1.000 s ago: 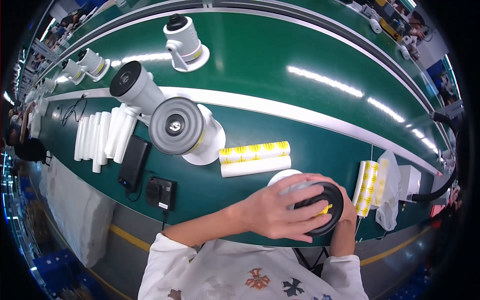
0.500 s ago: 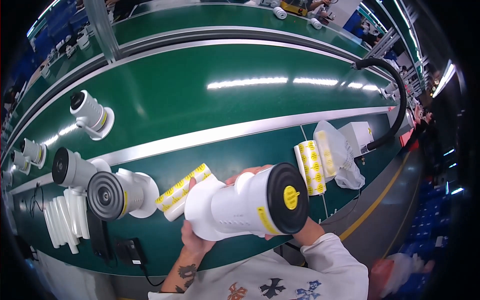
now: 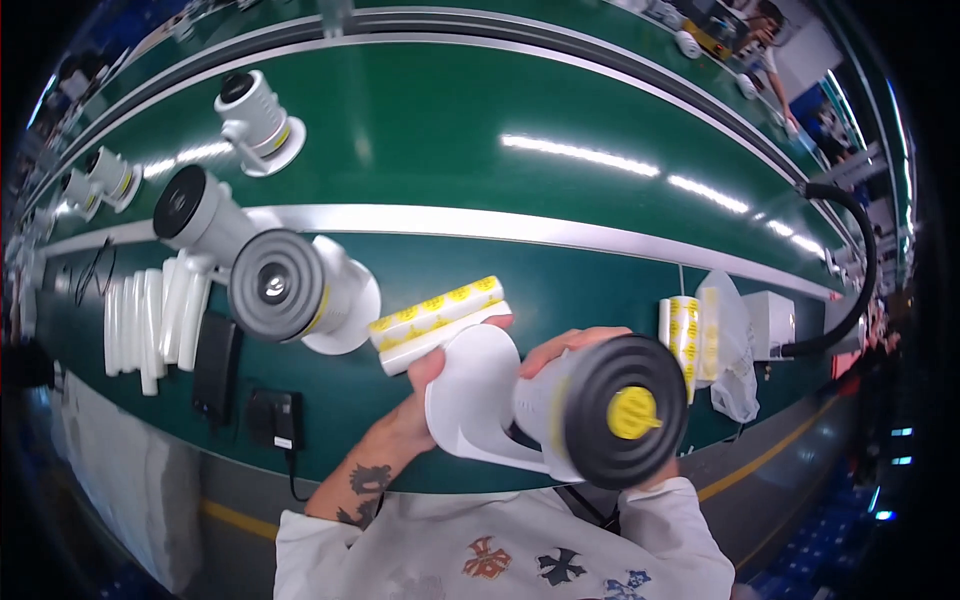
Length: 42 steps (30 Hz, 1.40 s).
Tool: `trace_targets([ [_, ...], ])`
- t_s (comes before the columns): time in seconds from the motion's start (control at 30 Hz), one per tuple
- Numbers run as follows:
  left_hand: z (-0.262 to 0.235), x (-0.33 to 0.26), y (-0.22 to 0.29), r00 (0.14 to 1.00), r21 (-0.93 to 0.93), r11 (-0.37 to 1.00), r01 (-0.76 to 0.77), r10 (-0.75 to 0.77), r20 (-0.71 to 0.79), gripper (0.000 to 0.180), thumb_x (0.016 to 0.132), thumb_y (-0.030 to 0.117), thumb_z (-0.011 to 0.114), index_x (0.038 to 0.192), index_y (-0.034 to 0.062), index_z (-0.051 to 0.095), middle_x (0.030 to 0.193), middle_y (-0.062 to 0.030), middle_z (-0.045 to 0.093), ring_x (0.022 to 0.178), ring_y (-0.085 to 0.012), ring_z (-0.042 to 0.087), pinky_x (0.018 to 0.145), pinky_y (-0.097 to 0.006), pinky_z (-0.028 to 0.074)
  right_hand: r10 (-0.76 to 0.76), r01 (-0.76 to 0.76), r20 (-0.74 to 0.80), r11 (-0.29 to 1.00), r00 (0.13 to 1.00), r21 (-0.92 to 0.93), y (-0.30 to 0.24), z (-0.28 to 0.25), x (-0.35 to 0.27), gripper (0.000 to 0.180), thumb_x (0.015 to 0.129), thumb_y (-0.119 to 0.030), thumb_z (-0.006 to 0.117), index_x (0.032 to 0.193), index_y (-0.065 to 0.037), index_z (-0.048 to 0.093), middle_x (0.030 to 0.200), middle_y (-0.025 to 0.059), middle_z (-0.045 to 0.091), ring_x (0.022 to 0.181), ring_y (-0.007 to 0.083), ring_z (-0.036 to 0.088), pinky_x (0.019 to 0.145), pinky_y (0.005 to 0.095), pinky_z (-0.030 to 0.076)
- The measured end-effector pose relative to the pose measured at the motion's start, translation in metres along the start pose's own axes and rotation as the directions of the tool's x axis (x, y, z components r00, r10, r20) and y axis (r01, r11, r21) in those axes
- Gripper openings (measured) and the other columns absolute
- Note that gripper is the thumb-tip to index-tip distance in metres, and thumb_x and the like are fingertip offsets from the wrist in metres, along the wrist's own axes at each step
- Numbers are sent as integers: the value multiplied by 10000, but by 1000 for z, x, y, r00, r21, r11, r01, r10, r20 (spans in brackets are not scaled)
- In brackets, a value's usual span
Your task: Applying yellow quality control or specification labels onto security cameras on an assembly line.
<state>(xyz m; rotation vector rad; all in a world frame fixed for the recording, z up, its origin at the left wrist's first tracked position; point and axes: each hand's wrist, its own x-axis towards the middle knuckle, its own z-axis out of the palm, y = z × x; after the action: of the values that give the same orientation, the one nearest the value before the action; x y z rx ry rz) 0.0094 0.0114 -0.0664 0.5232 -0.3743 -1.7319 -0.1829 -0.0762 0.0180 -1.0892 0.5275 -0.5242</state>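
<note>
Both hands grip one white camera-like unit (image 3: 560, 410), lifted above the near edge of the green surface (image 3: 560, 170): the left hand (image 3: 425, 395) clasps its round base, and the right hand (image 3: 575, 345) wraps the barrel, black face with yellow sticker toward the wearer. It looks mid-inspection, so steady turning seems next. No containers show; yellow sticker rolls (image 3: 435, 312) lie just beyond.

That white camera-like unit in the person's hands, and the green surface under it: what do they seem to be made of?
The white unit, held by left hand and right hand, looks like smooth moulded plastic, evenly matte. Its black ribbed front ring could be plastic or rubber. The yellow sticker seems a thin film. The green surface looks like glossy belt material, reflecting the ceiling lights.
</note>
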Motion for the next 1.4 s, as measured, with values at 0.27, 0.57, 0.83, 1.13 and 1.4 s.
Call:
trace_targets([
  [0.27, 8, 0, 28, 965, 541, 798, 264, -220, -145, 850, 805, 701, 486, 1438, 161, 317, 1350, -129, 378, 1251, -245, 388, 1034, -353, 318, 239, 213, 261, 209, 935, -954, -34, 3, 19, 770, 598, -581, 798, 1025, 9, 546, 618, 163, 622, 581, 360, 636, 554, 393, 472],
  [0.57, 22, 9, 13, 980, 652, 735, 187, -96, -173, 502, 962, 279, 484, 1414, 138, 318, 1012, -130, 529, 913, -153, 515, 794, -277, 444, 505, 146, 44, -163, 862, -976, -36, 8, 36, 769, 645, -649, 713, 885, 72, 600, 559, 180, 584, 550, 349, 622, 577, 361, 493],
  [0.83, 5, -4, 12, 977, 342, 934, 105, -33, -211, 908, 776, 704, 540, 1438, 151, 257, 1321, -165, 394, 1229, -292, 427, 1006, -421, 382, 149, 97, 170, 403, 974, -910, -60, -31, 20, 701, 673, -312, 833, 1252, -42, 546, 1034, 171, 645, 896, 305, 650, 788, 336, 503],
  [1.13, 14, 3, 8, 960, 154, 975, 163, -121, -254, 880, 810, 739, 409, 1423, 116, 305, 1384, -179, 395, 1266, -322, 451, 1012, -471, 433, -13, 48, 50, 599, 999, -799, -61, -34, 25, 487, 701, -237, 796, 1095, -19, 612, 869, 111, 663, 787, 210, 644, 729, 296, 503],
  [1.4, -3, 6, -8, 982, -204, 967, 155, -173, -73, 898, 831, 749, 303, 1444, 93, 279, 1416, -176, 386, 1231, -391, 476, 899, -612, 476, 161, -63, 44, 600, 986, -798, -71, -36, 40, 499, 739, -339, 759, 1098, -25, 614, 884, 118, 645, 779, 182, 621, 693, 282, 493],
])
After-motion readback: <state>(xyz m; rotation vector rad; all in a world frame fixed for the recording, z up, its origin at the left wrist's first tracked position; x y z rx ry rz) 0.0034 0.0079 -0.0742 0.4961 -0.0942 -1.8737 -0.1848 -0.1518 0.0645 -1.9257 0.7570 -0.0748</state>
